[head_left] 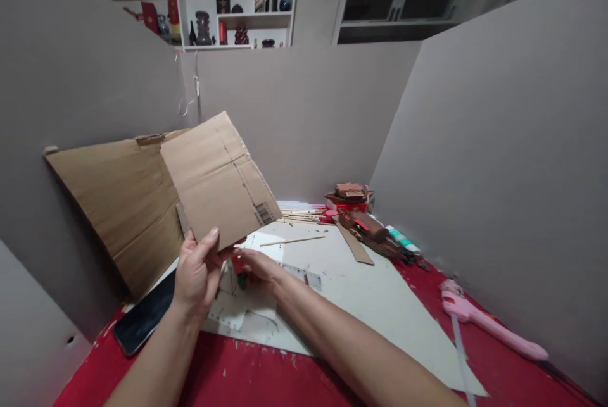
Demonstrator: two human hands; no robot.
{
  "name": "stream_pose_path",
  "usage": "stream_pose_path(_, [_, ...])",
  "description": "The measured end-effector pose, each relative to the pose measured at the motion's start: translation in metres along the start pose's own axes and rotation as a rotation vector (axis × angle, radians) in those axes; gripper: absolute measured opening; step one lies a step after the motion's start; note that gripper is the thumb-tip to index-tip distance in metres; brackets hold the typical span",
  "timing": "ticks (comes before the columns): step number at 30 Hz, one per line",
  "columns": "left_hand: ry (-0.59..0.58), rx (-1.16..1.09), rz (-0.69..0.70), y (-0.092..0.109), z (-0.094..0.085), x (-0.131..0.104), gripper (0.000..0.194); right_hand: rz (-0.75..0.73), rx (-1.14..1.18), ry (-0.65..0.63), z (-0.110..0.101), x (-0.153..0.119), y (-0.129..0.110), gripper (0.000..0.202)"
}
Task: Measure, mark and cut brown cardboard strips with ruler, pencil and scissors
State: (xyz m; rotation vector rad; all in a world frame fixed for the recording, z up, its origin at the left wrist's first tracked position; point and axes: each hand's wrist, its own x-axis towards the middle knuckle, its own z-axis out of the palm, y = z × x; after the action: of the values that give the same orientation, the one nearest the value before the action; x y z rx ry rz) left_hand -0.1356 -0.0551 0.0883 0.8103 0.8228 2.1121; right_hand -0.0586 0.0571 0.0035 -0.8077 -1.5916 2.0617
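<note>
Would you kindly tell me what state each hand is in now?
Left hand: closed, holding the barcoded cardboard piece.
Right hand: near the cardboard's lower edge, partly hidden; open or closed cannot be told.

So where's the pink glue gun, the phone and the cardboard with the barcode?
Pink glue gun [494, 330], head view: its handle.
Phone [145, 315], head view: its dark top.
Cardboard with the barcode [216, 182], head view: its flat face.
</note>
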Motion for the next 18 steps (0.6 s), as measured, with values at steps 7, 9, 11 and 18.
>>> stream_pose_path(7, [0.003,-0.016,0.003,-0.003,-0.005,0.003,0.042,-0.053,0.209,0.168,-0.041,-0.038,-0.006,0.022])
stream_pose_path(9, [-0.026,-0.010,-0.002,-0.007,-0.004,0.002,0.043,-0.116,0.242,0.201,-0.053,-0.052,-0.014,0.025])
stream_pose_path(11, [-0.056,0.000,-0.010,-0.011,-0.003,0.000,0.044,-0.177,0.250,0.234,-0.065,-0.066,-0.020,0.024])
stream_pose_path(18, [-0.122,0.055,-0.056,-0.025,0.005,-0.004,0.044,-0.417,0.175,0.434,-0.098,-0.113,-0.030,0.052])
